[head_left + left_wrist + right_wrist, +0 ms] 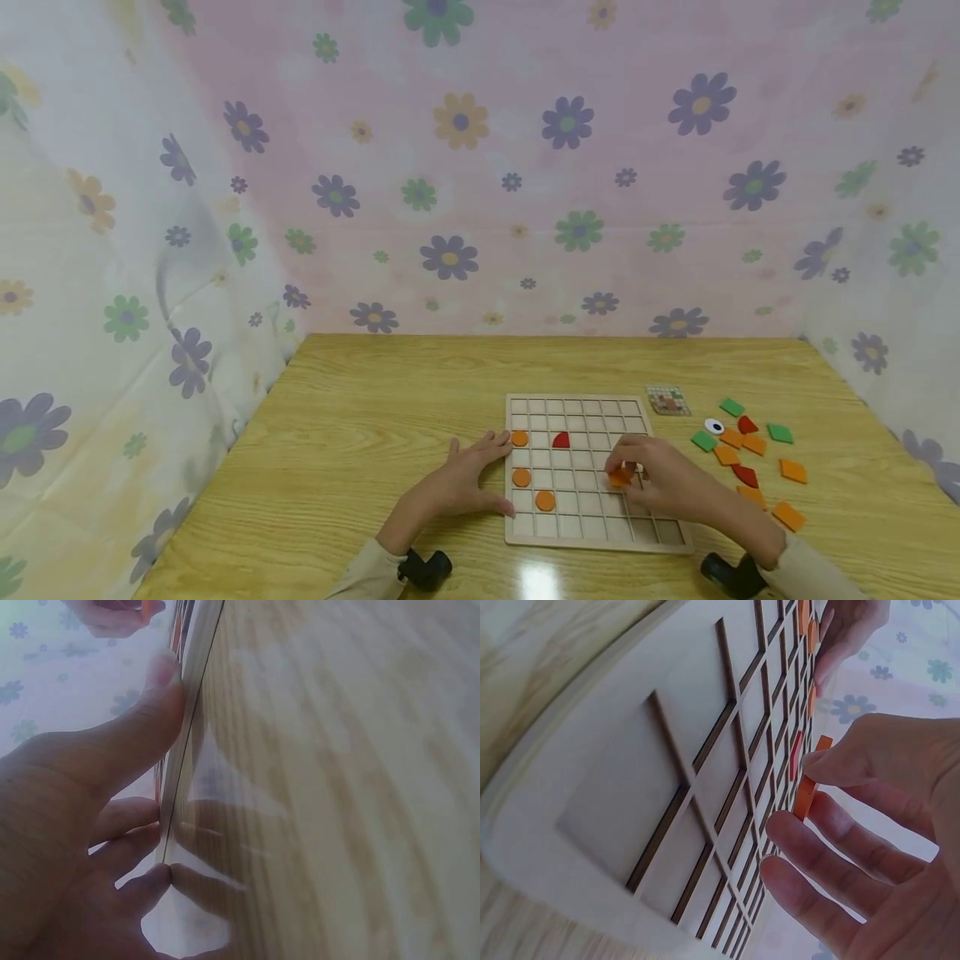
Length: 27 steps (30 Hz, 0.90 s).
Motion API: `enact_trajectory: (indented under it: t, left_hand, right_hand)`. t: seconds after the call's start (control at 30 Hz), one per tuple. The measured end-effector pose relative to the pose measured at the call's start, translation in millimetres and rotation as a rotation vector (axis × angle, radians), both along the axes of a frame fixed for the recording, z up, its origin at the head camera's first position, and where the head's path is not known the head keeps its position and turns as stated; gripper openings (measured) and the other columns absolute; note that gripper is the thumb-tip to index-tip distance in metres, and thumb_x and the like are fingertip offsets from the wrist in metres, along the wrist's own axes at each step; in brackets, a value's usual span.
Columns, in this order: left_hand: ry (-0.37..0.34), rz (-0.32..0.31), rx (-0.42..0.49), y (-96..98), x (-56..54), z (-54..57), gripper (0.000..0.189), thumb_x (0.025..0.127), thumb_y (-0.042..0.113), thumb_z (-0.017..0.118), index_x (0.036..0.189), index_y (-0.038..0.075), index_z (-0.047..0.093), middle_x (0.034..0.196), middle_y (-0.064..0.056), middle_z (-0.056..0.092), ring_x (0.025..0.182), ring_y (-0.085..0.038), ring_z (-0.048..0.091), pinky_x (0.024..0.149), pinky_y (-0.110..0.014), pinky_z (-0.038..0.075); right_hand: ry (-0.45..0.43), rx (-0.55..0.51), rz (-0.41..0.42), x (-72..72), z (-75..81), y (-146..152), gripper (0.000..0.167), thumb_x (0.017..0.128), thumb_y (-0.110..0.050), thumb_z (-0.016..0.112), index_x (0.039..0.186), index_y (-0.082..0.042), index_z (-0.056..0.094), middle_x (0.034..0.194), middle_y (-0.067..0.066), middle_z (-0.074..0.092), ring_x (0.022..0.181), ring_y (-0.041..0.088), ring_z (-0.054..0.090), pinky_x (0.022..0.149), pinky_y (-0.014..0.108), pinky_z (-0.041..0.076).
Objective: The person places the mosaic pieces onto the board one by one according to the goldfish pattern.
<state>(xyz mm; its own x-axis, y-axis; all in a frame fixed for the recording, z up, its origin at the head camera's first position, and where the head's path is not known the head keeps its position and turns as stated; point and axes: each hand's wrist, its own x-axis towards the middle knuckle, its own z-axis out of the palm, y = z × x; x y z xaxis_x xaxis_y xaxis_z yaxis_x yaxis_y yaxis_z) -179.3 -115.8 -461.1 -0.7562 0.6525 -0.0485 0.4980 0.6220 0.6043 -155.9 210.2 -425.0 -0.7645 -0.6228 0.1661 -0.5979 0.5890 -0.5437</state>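
A wooden grid board (570, 527) lies on the table, its cells divided by thin slots. Along its left edge, the left hand (467, 483) rests with fingers spread, thumb and fingertips at the rim. Over the right part of the grid, the right hand (667, 482) pinches an orange tile (810, 784) between thumb and fingers; the tile shows nearly edge-on in the right wrist view. Three orange discs, one of them the lowest (545, 501), sit in cells at the left of the board. A red quarter-round piece (561, 440) sits in another cell.
Right of the board lie loose orange tiles (792, 471), green tiles (780, 433), red quarter-round pieces (746, 476) and a white eye disc (714, 427). Behind the board's right corner is a small pattern card (667, 401). Flowered cloth (517, 208) stands behind the table.
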Motion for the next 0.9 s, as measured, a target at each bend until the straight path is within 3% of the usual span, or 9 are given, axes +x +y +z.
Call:
enact_trajectory:
  t: [0.53, 0.9]
  left_hand:
    - [0.018, 0.001, -0.008, 0.0, 1.2, 2.0, 0.088, 0.074, 0.047, 0.076, 0.145, 0.011, 0.039, 0.155, -0.003, 0.024, 0.143, -0.025, 0.015, 0.105, -0.067, 0.000]
    - [0.017, 0.008, -0.012, -1.1, 2.5, 3.1, 0.088, 0.075, 0.049, 0.074, 0.146, 0.011, 0.038, 0.155, -0.002, 0.022, 0.143, -0.024, 0.015, 0.105, -0.067, 0.001]
  right_hand:
    - [0.050, 0.013, 0.027, -13.1, -7.2, -23, 0.019, 0.079, -0.002, 0.071, 0.090, -0.017, 0.069, 0.088, -0.009, 0.058, 0.071, 0.006, 0.052, 0.059, 0.023, 0.047]
    - [0.027, 0.001, 0.050, -25.1, -8.7, -39, 0.016, 0.079, -0.003, 0.070, 0.090, -0.015, 0.070, 0.086, -0.007, 0.057, 0.070, 0.007, 0.052, 0.058, 0.022, 0.046]
